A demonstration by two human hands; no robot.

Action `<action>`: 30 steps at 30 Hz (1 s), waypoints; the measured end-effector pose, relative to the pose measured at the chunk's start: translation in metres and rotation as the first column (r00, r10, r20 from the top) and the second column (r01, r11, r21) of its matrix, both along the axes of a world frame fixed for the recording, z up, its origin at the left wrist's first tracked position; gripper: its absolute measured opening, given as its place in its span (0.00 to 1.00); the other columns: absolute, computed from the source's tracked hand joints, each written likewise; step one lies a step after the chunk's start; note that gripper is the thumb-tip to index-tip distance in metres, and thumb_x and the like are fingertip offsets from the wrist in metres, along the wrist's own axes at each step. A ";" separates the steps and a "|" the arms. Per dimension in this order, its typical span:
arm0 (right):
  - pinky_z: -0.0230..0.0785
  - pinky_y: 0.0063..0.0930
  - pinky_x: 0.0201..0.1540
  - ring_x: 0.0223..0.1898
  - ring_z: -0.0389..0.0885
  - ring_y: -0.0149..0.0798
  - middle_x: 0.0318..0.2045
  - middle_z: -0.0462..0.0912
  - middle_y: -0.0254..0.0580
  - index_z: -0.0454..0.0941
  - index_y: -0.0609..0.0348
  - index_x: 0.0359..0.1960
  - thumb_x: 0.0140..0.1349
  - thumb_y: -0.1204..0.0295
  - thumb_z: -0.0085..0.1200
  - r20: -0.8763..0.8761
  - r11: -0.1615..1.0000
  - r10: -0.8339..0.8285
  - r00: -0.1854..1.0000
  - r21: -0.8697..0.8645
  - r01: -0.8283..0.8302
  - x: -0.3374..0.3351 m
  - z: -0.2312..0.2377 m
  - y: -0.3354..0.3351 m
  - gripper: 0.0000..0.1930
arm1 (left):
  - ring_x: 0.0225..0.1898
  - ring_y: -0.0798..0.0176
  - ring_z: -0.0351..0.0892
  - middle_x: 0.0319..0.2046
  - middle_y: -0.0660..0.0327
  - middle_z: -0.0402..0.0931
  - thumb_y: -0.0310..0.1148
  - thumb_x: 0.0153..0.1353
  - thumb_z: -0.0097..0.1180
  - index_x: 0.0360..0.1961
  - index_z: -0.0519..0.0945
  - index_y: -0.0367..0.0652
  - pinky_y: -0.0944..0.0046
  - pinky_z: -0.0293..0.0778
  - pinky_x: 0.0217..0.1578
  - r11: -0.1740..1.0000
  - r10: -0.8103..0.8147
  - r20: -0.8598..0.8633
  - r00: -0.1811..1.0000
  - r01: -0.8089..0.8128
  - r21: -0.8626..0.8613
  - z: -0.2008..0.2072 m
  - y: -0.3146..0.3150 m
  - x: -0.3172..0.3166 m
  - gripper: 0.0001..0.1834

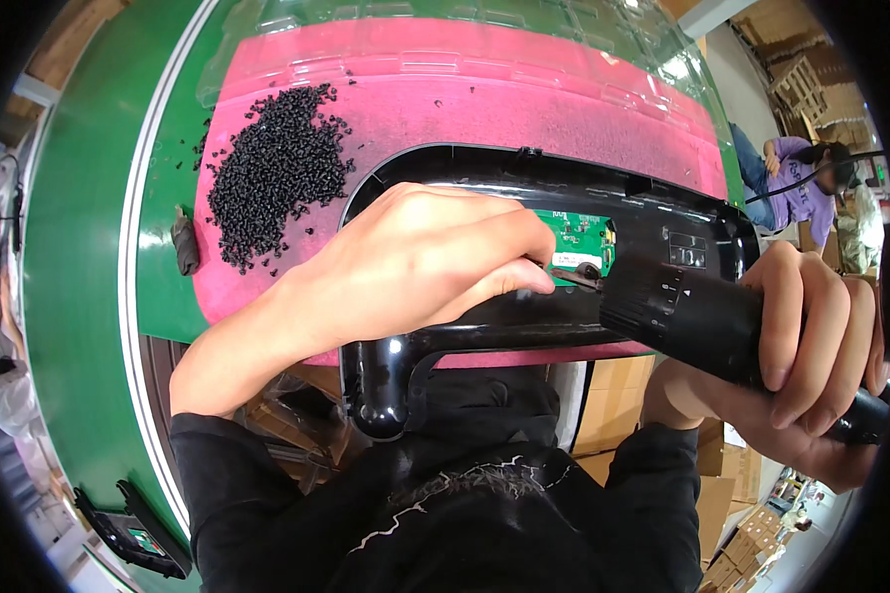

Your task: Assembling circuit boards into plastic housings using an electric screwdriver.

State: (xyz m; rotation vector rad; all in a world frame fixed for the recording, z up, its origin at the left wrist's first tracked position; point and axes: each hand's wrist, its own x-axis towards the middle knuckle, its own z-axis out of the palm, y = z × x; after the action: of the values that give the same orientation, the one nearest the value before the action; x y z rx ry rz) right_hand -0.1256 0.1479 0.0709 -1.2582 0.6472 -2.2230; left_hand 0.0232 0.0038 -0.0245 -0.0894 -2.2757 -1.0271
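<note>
A glossy black plastic housing (504, 321) with a stubby arm at its near left lies in front of me, its hollow side up. Inside it sits a green circuit board (581, 235), partly hidden by my fingers. My right hand (811, 346) is wrapped around a black electric screwdriver (687, 311), which points left toward the board. My left hand (435, 247) reaches over the housing with thumb and forefinger pinched together beside the screwdriver's dark bit (576, 281). What lies between those fingertips is too small to make out.
A heap of small black screws (282, 168) lies on the pink mat (405, 109), left of the housing. Clear plastic trays (445, 64) cover the mat's far side. Another black part with a board (133, 534) rests at the lower left. Someone in a purple shirt (799, 188) is at the far right.
</note>
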 end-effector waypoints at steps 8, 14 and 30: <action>0.61 0.07 0.16 0.10 0.67 0.18 0.12 0.70 0.23 0.67 0.54 0.30 0.43 0.58 0.67 0.076 0.980 0.105 0.992 -0.177 -0.091 -0.005 -0.017 0.001 0.22 | 0.25 0.57 0.77 0.23 0.60 0.76 0.28 0.45 0.67 0.31 0.78 0.38 0.61 0.72 0.27 0.990 -0.008 -0.061 0.998 0.000 -0.141 0.000 0.000 -0.001 0.12; 0.57 0.09 0.15 0.10 0.65 0.19 0.13 0.69 0.23 0.65 0.57 0.33 0.42 0.57 0.68 -0.100 0.984 -0.098 0.990 0.136 0.112 -0.011 -0.006 0.020 0.26 | 0.25 0.54 0.76 0.24 0.59 0.75 0.26 0.48 0.64 0.34 0.75 0.38 0.60 0.72 0.27 0.998 -0.008 0.003 1.000 0.008 -0.066 -0.003 -0.004 0.001 0.12; 0.58 0.23 0.24 0.16 0.64 0.26 0.18 0.68 0.29 0.68 0.58 0.38 0.53 0.36 0.51 -0.221 0.964 0.133 0.966 0.255 -0.074 -0.023 -0.051 -0.038 0.34 | 0.33 0.45 0.76 0.30 0.52 0.73 0.26 0.58 0.54 0.35 0.74 0.35 0.53 0.72 0.32 0.972 0.225 0.343 0.912 -0.184 -0.148 -0.003 -0.007 0.005 0.06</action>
State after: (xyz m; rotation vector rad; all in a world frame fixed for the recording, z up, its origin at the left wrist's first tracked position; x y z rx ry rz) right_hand -0.1483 0.1099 0.0197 -1.4040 0.8945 -1.8575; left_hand 0.0284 -0.0035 -0.0273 0.3104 -2.6038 -0.8572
